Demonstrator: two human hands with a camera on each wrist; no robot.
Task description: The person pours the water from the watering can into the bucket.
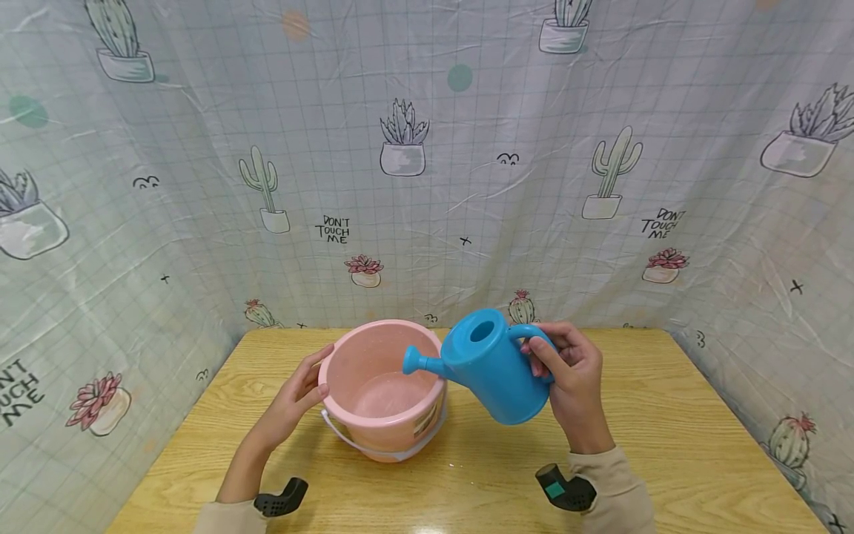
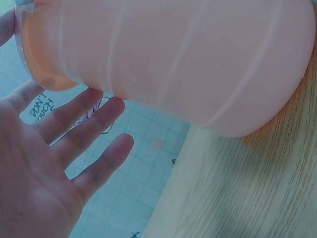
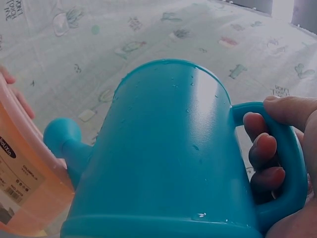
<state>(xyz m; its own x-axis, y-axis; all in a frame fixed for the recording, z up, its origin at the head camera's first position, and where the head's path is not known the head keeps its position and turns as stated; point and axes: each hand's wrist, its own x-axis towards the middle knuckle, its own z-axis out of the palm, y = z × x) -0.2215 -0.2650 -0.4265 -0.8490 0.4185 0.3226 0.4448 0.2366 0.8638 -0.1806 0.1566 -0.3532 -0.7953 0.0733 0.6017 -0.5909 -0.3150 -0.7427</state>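
Note:
A pink bucket (image 1: 363,415) rests on the table, its pale handle hanging across the front. My left hand (image 1: 296,397) is at the bucket's left side, thumb and fingertips on the rim. In the left wrist view the fingers (image 2: 106,156) are spread and nearly straight against the bucket wall. With my right hand (image 1: 567,371) I grip the handle of a blue watering can (image 1: 497,371), fingers wrapped through the loop. The can tilts left, and its spout head (image 1: 412,360) reaches over the bucket's right rim. Water drops cling to the can (image 3: 163,148) in the right wrist view.
The light wooden table (image 1: 667,415) runs back to a cactus-print curtain (image 1: 467,185) that closes in the back and sides. Small wet drops (image 1: 460,466) shine on the wood in front of the bucket. A black device is strapped at each wrist.

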